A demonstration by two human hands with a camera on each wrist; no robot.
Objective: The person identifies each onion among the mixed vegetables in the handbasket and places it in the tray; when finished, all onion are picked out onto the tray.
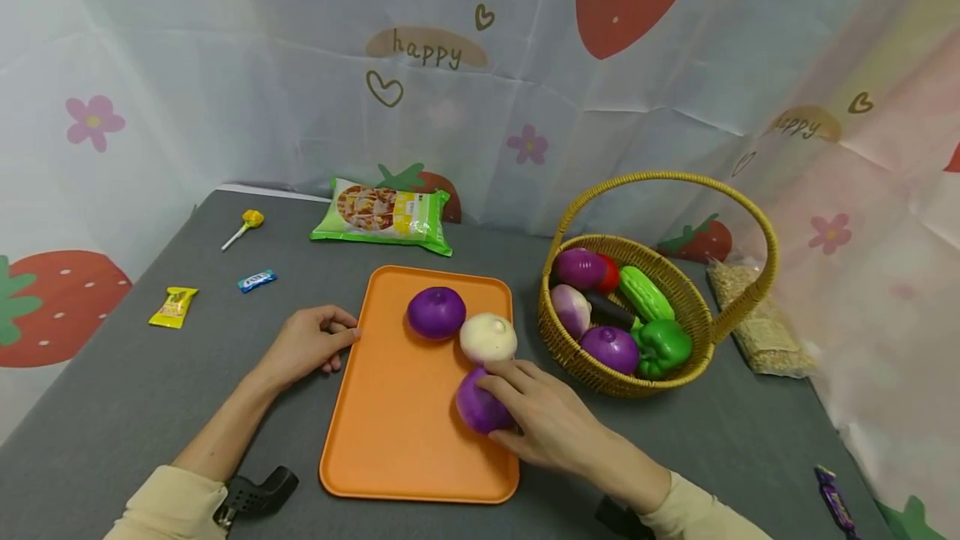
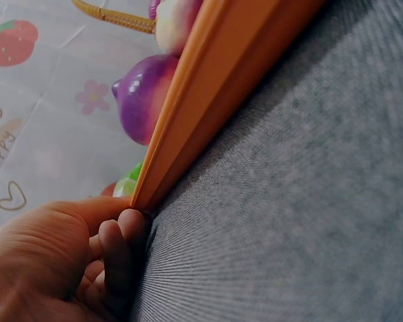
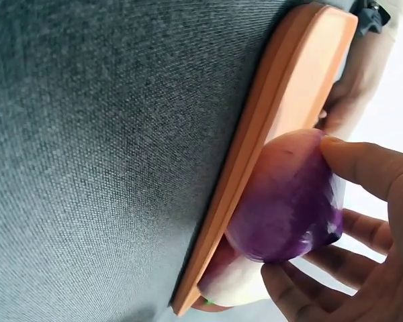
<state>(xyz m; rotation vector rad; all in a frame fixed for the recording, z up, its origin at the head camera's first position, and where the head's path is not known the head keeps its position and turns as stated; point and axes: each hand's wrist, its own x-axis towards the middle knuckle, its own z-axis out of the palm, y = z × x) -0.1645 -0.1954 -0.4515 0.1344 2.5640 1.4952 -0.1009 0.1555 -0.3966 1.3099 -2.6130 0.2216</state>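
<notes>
Head view takes in a pale cloth backdrop (image 1: 300,107) printed with strawberries, flowers and hearts, on which the word "happy" reads clearly near the middle and again, partly lost in a fold, at the right. Before it stands a grey table (image 1: 112,423), with an orange tray (image 1: 390,440) lying near its middle and a handled wicker basket (image 1: 577,369) just to the right, filled with vegetables, a green pepper (image 1: 663,348) among them. Behind the tray lies a green packet (image 1: 367,213) picturing food, its print too small to read; a clear bag of pale grains (image 1: 765,327) lies beyond the basket. The left hand (image 1: 311,344) pinches the tray's left rim, thumb on top, remaining fingers curled. The right hand (image 1: 543,415) has its grip spread about as wide as a purple onion (image 1: 480,402), thumb on one side and fingertips on the other, so the onion sits between them, over the tray's right side; whether its underside touches the tray is hidden. Just beyond it lies a white onion (image 1: 487,337), then a second purple one (image 1: 437,312). Smallest are a yellow lollipop (image 1: 252,219), a yellow sweet (image 1: 174,307), a purple-wrapped bar (image 1: 835,502) and a blue sweet (image 1: 257,281), their lettering illegible.
</notes>
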